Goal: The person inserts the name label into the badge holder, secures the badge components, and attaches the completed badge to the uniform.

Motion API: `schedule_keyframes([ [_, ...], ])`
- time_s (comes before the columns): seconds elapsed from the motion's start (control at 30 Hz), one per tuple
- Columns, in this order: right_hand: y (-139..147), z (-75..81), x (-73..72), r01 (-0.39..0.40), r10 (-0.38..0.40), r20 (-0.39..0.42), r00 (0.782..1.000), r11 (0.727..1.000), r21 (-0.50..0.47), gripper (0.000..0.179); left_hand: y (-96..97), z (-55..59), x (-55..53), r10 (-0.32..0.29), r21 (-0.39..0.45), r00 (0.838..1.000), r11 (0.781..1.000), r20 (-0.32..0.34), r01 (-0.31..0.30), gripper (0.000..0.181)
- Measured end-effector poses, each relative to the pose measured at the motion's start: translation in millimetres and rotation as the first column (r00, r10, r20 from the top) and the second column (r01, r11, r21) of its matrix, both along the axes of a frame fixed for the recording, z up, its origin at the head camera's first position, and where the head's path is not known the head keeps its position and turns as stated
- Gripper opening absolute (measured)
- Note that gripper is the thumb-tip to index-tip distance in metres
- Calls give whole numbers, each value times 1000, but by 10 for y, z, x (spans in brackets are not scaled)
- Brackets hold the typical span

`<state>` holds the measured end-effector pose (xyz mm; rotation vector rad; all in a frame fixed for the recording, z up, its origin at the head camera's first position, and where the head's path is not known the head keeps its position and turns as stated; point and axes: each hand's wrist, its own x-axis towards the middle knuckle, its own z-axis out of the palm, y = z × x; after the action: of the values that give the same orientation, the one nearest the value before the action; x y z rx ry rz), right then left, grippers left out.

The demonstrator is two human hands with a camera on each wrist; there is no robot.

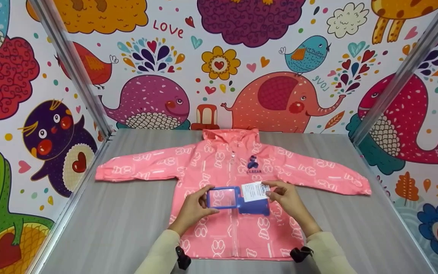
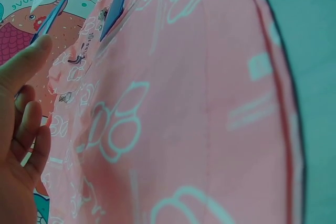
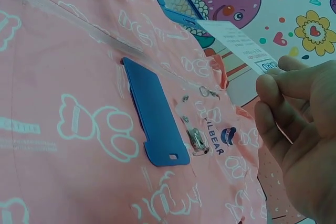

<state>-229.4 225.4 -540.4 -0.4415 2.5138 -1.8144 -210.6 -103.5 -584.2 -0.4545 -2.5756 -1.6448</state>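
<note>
My left hand [image 1: 195, 205] grips a blue card-holder frame [image 1: 222, 208] with a clear window, the thumb at its lower edge and fingers at its left side. Between right thumb and fingertips, my right hand [image 1: 286, 198] pinches a white printed card [image 1: 255, 191] by one end. In the right wrist view the card's far end overlaps the frame's corner; I cannot tell whether they touch. A flat blue holder piece [image 3: 157, 111] with a small slot lies on the pink jacket [image 1: 211, 228], partly behind the card in the head view.
The jacket lies spread, sleeves out, on a grey wood-grain table [image 1: 127, 217]. A metal clip [image 3: 198, 142] and small metal rings lie near its printed logo. Metal posts [image 1: 69, 68] stand at the table's corners, before cartoon-patterned walls [image 1: 219, 34].
</note>
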Motion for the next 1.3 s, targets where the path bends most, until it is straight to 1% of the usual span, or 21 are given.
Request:
schedule_keyframes([
  [0.17,-65,-41,-18,-20,20,18,1000,1000,-5,35,1,-8,-6,1,3,1000,1000,7,-1,78],
  [0.37,-130,-91,-23,-20,22,60,998,999,-29,36,-1,-21,-5,-4,9,1000,1000,14,4,78],
  [0.6,-183,-109,-9,-33,35,66,997,999,-30,36,-6,-14,10,-5,11,1000,1000,30,5,76],
  [0.67,-206,-78,5,-34,37,82,996,999,-31,36,-9,-15,12,-8,9,1000,1000,27,7,75],
  [0.83,-264,108,101,-44,47,117,992,999,-28,35,-10,-21,10,-11,7,1000,1000,11,11,75],
  [0.9,-276,152,131,-46,49,119,992,998,-31,35,-6,-22,12,-8,8,1000,1000,11,8,75],
  [1.03,-290,156,148,-48,53,132,990,998,-39,35,3,-23,18,-2,7,1000,1000,15,1,76],
  [1.2,-308,155,160,-55,59,151,987,998,-27,36,14,-31,22,-2,8,1000,1000,9,2,77],
  [1.3,-301,77,125,-61,65,147,987,998,-26,36,16,-36,16,-4,10,1000,1000,0,4,77],
])
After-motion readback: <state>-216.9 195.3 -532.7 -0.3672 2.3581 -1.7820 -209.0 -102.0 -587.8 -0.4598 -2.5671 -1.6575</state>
